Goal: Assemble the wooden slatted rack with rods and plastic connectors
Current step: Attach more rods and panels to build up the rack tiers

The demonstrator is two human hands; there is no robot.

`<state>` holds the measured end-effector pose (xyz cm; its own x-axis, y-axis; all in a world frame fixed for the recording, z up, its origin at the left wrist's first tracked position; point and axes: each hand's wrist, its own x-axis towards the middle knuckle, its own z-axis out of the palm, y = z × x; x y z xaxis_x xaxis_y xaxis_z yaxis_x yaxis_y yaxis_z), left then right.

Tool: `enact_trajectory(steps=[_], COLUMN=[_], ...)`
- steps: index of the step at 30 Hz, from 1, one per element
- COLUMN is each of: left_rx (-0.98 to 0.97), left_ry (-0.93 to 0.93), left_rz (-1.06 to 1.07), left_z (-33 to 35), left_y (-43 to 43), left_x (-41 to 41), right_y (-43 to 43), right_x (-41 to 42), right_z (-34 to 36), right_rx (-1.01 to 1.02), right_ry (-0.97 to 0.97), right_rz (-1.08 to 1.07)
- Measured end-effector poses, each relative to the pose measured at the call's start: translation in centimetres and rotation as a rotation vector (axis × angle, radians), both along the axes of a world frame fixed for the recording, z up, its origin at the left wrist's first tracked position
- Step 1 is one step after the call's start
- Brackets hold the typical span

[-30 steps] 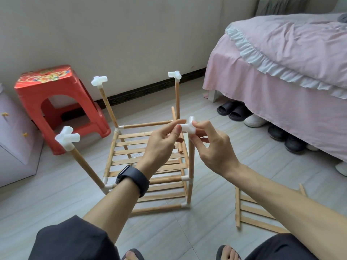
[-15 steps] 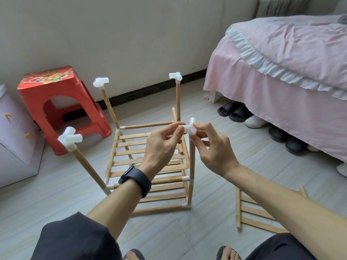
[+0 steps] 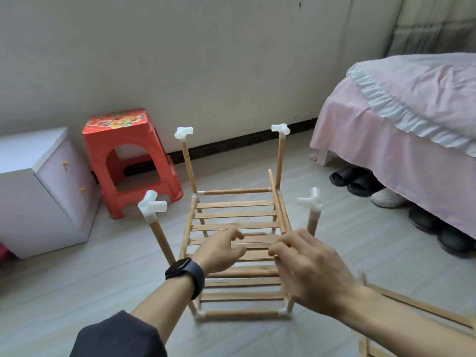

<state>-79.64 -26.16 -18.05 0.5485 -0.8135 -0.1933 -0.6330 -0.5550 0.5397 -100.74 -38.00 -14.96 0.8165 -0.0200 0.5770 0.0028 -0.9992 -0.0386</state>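
The half-built wooden slatted rack (image 3: 237,220) stands on the floor in the middle, its slatted shelf low and four wooden uprights rising from the corners, each capped with a white plastic three-way piece whose open sockets face inward, ready for the next rods. The near right white plastic connector (image 3: 310,200) sits on its post just beyond the right hand (image 3: 311,269). Both hands hover over the slats, the left hand (image 3: 221,249) above a black wristband (image 3: 185,275), fingers loosely curled and grasping nothing that shows, though motion blur softens the right fingertips. A loose wooden rod (image 3: 275,197) leans inside the rack on the right, within easy reach and probably the next piece. A spare slatted wooden panel (image 3: 412,309) lies on the floor near right, and a red plastic stool (image 3: 123,155) stands far left. Half a second ago both hands pinched that near right connector on top of its post; now they have let go and dropped below it, so the cap looks seated
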Motion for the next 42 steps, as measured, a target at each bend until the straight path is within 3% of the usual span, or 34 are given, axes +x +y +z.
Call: enact_trajectory(steps=[2, 4, 6, 12, 16, 22, 24, 33, 42], left_rx=[0.114, 0.171, 0.211, 0.218, 0.207, 0.243, 0.25, 0.302, 0.377], left_ry=[-0.107, -0.18, -0.229, -0.314, -0.262, -0.24, -0.239, -0.225, -0.249], left_rz=[0.026, 0.057, 0.054, 0.087, 0.063, 0.026, 0.021, 0.012, 0.02], left_z=[-2.6, -5.0, -7.1, -11.2, -11.4, -11.4, -11.2, -11.0, -9.6], left_y=[2.0, 3.5, 4.2, 4.1, 4.4, 4.2, 4.1, 4.1, 3.8], left_x=[1.5, 2.1, 2.1, 1.1, 1.8, 2.1, 2.1, 2.0, 1.1], right_y=[0.7, -0.4, -2.1, -5.9, -7.6, -8.1, -8.3, -8.2, 0.3], right_x=[1.9, 4.5, 7.4, 15.5, 17.7, 18.0, 18.1, 18.4, 15.5], right_z=[-2.2, -4.3, -5.7, -7.3, -10.3, -11.9, -11.7, -9.6, -6.3], right_rx=[0.068, 0.275, 0.416, 0.595, 0.582, 0.141, 0.083, 0.489, 0.842], right_ry=[0.311, 0.578, 0.721, 0.518, 0.551, 0.666, 0.718, 0.739, 0.62], right_rz=[-0.101, -0.311, -0.445, -0.759, -0.878, -0.895, -0.901, -0.973, -0.72])
